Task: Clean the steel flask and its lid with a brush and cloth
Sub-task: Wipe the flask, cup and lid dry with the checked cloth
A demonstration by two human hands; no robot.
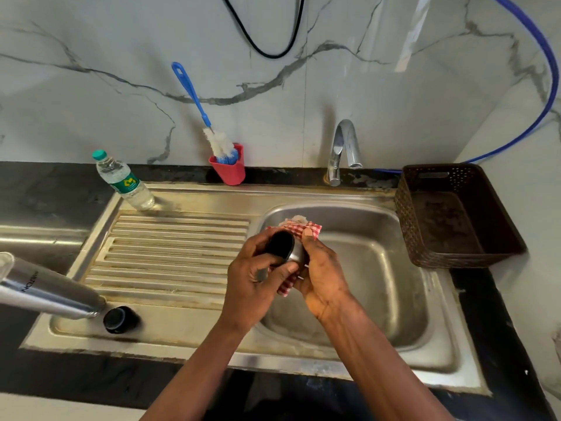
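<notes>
Over the sink bowl's left edge my left hand (253, 276) grips the steel lid cup (287, 249), its dark inside facing up. My right hand (320, 270) holds the red-checked cloth (303, 230) against the cup's outer side; part of the cloth hangs below between my hands. The steel flask (45, 288) lies on its side at the left on the drainboard, with a black stopper (120, 319) just off its mouth. A blue-handled bottle brush (209, 129) stands in a red cup (229, 170) at the back wall.
A water bottle (126, 183) with a green cap stands at the drainboard's back left. The chrome tap (344, 150) rises behind the steel sink (379, 268). A brown perforated basket (449, 217) sits on the right counter. A blue hose (546, 86) runs along the wall.
</notes>
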